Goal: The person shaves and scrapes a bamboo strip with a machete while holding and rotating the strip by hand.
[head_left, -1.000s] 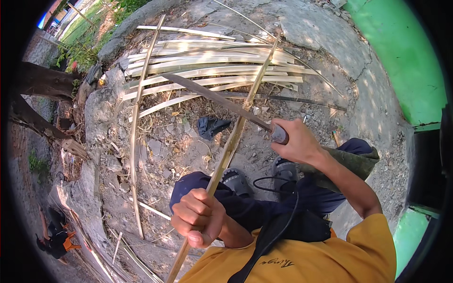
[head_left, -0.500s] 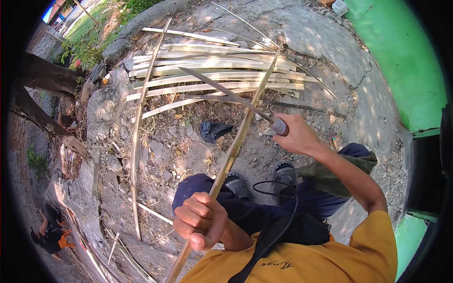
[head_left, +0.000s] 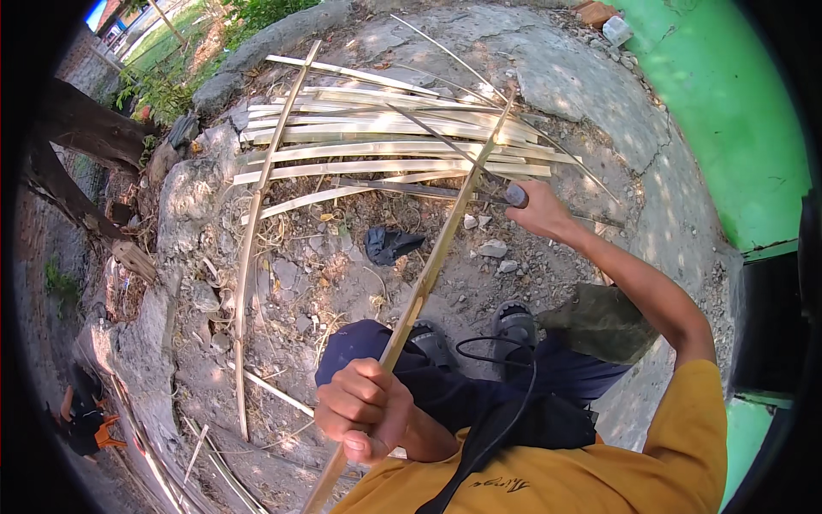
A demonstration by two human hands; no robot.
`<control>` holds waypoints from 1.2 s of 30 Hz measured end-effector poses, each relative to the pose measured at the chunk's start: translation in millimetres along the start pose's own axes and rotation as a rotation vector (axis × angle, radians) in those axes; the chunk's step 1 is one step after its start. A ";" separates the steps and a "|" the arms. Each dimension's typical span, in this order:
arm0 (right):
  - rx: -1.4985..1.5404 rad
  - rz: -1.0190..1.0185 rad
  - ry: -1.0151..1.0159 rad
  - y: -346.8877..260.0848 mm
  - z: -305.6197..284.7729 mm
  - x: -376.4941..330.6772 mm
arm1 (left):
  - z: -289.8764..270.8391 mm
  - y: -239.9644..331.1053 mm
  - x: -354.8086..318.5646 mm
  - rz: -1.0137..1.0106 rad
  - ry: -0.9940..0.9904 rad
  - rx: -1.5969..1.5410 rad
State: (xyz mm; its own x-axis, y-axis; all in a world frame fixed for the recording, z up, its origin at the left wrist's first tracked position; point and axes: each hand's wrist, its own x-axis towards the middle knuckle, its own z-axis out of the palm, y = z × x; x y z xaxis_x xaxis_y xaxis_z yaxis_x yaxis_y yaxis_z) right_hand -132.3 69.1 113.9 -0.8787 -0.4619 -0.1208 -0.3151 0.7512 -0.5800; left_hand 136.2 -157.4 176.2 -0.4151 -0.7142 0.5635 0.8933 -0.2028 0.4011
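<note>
My left hand (head_left: 364,407) is wrapped round a long bamboo strip (head_left: 432,274), which slants from my lap up and away to the right. In my right hand (head_left: 541,212) is the dark handle of a long-bladed knife (head_left: 445,141). Its blade points away to the left and crosses the strip toward its far part; whether it touches the strip I cannot tell. Beyond both hands, a spread of split bamboo strips (head_left: 368,133) lies on the ground. One more long strip (head_left: 250,248) runs lengthwise at the left, its far end over that spread.
A crumpled black plastic piece (head_left: 390,245) lies on the stony ground before my feet. Tree trunks (head_left: 90,128) stand at the left, a green wall (head_left: 719,111) at the right. At the lower left another person (head_left: 81,415) is partly seen, near more strips (head_left: 227,475).
My right hand has moved away from me with the knife, farther along the strip. My left hand keeps its hold in nearly the same place.
</note>
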 end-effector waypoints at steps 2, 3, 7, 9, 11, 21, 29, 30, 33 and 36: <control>0.084 -0.013 -0.049 -11.0 5.0 -9.2 | -2.1 1.2 0.6 0.001 -0.006 -0.010; 0.045 -0.049 -0.036 -27.6 5.0 -19.0 | -2.0 0.6 0.0 -0.004 -0.011 -0.010; 0.151 -0.149 -0.222 -81.3 -3.1 -47.9 | 4.4 -0.7 -1.0 -0.011 0.006 0.024; 0.119 -0.369 -0.272 -102.6 -9.1 -57.2 | 5.2 0.7 -0.1 0.007 0.019 0.040; 0.121 -0.386 -0.328 -116.6 -19.3 -67.1 | 11.2 -1.9 -1.3 0.016 0.128 0.088; 0.210 -0.418 -0.438 -110.4 -56.3 -106.1 | 77.2 -32.5 -6.4 0.038 0.344 0.391; 0.230 -0.202 -0.232 -49.1 -51.5 -80.3 | 109.0 -41.6 -21.0 0.048 0.510 0.515; 0.208 -0.203 -0.228 -48.6 -52.0 -81.1 | 107.5 -41.4 -20.3 0.055 0.503 0.520; 0.316 -0.279 -0.301 -59.9 -54.5 -98.7 | 110.6 -43.2 -18.5 0.076 0.491 0.534; 0.232 -0.416 -0.270 -70.4 -58.4 -110.0 | 116.4 -42.2 -19.2 0.089 0.485 0.537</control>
State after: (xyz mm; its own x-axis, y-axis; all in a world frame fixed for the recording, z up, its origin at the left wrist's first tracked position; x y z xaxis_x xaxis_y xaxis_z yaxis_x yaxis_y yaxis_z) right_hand -34.4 94.6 215.0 -0.5640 -0.8253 -0.0284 -0.5017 0.3698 -0.7820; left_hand 86.4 -57.2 232.5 -0.1109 -0.9544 0.2771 0.6604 0.1376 0.7382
